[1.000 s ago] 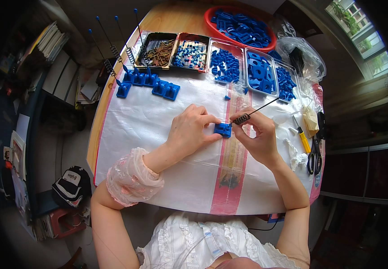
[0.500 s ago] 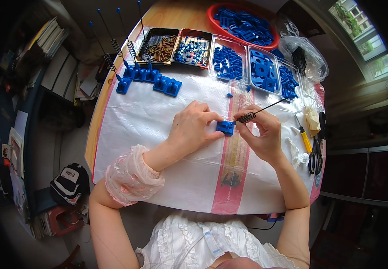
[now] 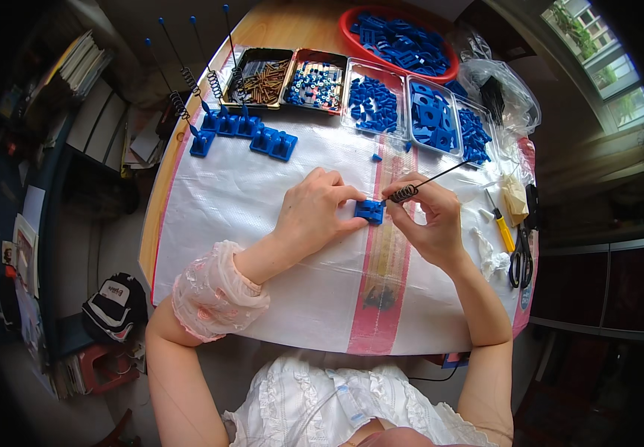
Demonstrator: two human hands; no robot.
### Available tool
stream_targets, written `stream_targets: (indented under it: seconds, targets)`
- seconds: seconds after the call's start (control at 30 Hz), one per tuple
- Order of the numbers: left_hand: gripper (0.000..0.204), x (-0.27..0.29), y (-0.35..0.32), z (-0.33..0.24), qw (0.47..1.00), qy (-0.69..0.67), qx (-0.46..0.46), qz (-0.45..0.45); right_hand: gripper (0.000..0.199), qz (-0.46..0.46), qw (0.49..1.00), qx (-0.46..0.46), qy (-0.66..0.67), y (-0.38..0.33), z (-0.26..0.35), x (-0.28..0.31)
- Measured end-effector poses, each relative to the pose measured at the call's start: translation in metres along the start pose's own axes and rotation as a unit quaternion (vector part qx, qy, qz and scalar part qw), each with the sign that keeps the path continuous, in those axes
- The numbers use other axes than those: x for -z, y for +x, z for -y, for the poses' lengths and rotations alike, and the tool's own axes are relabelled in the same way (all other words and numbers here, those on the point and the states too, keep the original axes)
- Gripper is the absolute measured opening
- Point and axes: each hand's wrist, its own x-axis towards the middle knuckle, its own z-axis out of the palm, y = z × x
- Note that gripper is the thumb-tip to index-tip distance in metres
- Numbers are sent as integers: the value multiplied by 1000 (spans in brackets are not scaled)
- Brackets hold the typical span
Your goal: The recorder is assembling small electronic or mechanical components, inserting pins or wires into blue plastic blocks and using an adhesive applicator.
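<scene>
Two hands on one small job: left hand (image 3: 314,212) pins the blue block (image 3: 370,211) flat on the tabletop (image 3: 262,194), grip pressed on its left edge. Right hand (image 3: 430,223) pinches the spring rod (image 3: 411,190) at the coil, just beside the block. Block prob. light, stiff plastic, a bit slick — hold by sides. Rod thin & whippy; grip near coil, not the tip.
</scene>
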Motion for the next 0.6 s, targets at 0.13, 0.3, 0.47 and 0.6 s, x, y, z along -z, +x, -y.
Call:
stream_targets:
  seconds: [0.13,0.3,0.47,0.6]
  targets:
    - [31,0,1,-1,1000,1,4,5,13,-7,1000,6,4,-1,-2,0]
    - [31,-1,1,0,1000,5,3,4,14,-6,1000,4,-13,0,-1,-1]
    - [31,1,1,-1,1000,6,8,10,15,-3,1000,7,-14,0,-2,0]
    - [32,1,1,-1,1000,6,11,10,15,-4,1000,6,-10,0,0,-1]
